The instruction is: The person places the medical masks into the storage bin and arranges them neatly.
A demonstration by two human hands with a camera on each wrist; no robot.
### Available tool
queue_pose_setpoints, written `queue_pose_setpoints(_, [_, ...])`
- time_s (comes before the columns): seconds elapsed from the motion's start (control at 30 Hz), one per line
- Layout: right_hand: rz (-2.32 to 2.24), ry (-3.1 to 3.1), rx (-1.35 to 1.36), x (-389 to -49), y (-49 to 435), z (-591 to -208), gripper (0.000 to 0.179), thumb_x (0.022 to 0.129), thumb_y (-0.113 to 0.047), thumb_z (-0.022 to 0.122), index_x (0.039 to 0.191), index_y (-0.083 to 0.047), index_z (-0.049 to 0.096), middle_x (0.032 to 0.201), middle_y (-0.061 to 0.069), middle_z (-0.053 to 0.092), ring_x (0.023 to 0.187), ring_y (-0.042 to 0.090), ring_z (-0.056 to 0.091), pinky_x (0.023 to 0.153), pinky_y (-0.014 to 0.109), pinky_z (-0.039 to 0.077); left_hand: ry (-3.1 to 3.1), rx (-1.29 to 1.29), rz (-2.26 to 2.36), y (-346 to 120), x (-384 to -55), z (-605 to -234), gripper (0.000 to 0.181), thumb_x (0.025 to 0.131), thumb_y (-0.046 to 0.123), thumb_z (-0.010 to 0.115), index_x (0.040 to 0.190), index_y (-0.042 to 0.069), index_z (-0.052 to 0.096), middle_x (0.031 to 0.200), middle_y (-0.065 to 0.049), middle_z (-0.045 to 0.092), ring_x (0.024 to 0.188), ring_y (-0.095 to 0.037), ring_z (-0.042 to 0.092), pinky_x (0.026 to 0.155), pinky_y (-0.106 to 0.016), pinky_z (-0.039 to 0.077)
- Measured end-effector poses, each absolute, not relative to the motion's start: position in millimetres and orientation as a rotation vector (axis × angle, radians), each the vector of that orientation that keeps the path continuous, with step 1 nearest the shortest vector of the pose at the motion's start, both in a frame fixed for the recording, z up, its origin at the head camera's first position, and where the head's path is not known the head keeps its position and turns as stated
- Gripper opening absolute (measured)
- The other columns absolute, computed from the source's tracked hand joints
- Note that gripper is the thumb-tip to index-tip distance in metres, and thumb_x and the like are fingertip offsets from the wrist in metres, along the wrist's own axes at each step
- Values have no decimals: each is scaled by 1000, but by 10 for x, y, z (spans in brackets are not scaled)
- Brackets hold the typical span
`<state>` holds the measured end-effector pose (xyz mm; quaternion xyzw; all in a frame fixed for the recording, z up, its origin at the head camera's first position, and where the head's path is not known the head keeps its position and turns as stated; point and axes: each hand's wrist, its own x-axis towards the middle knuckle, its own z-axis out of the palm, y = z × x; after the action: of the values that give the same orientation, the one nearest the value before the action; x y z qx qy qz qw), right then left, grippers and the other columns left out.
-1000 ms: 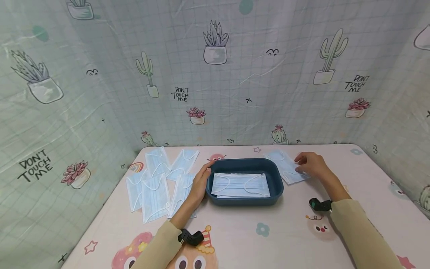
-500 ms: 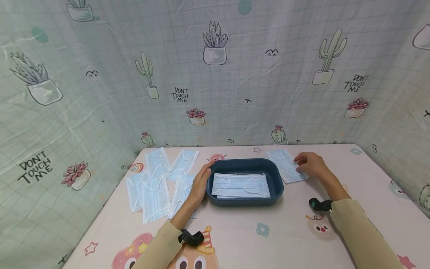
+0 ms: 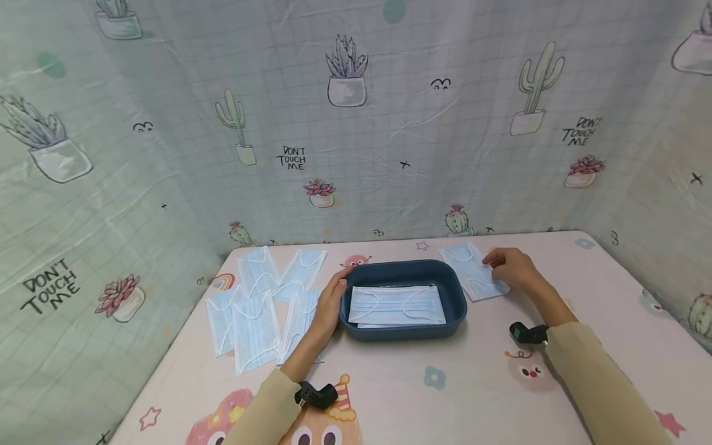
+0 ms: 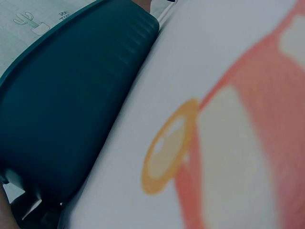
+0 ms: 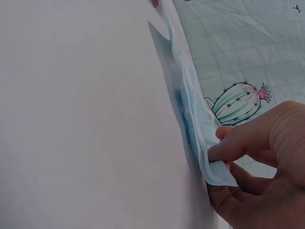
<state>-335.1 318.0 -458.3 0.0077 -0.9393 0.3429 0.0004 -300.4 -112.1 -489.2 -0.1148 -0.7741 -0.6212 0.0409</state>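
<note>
My left hand (image 3: pixel 329 303) lies along the left end of a dark blue plastic box (image 3: pixel 403 334), with its fingers touching the wall and rim. Only the box's outer wall (image 4: pixel 71 100) and a sliver of the hand appear in the left wrist view. Inside the box, light blue face masks (image 3: pixel 397 306) lie flat and overlap. To the right of the box, my right hand (image 3: pixel 514 269) pinches the near right edge of a single face mask (image 3: pixel 473 272). In the right wrist view, the thumb is over the mask edge (image 5: pixel 220 172) and fingers are under it.
Several loose face masks (image 3: pixel 256 327) overlap on the table left of the box, beside my left forearm. A printed pale pink cloth (image 3: pixel 417 408) covers the table. A patterned curtain (image 3: pixel 384 173) rises along the back and sides.
The mask under my right hand has shifted slightly and lies a little straighter. The head view has tilted a bit. My left hand and the box keep their places.
</note>
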Motion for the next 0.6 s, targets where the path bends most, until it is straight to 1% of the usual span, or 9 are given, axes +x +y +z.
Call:
queue_pose_setpoints(0.27, [1079,-2947,48,-3380,3153,-4522,30,93,-1,56,120,3,68,124,31,62,105,40,55,96,54,53,-2332,-372,-1922,-1118,-3009,-4871,46,112,28,36,154,16,49,163,-3,45,157,-27,32,130,-54,20])
queue_pose_setpoints(0.6, [1107,-2940,34,-3370,3192,-4593,29,92,0,56,118,3,69,120,28,62,104,38,54,95,52,53,-2347,-359,-1924,-1099,-3001,-4893,45,112,28,37,154,18,50,162,-1,46,157,-25,32,131,-53,18])
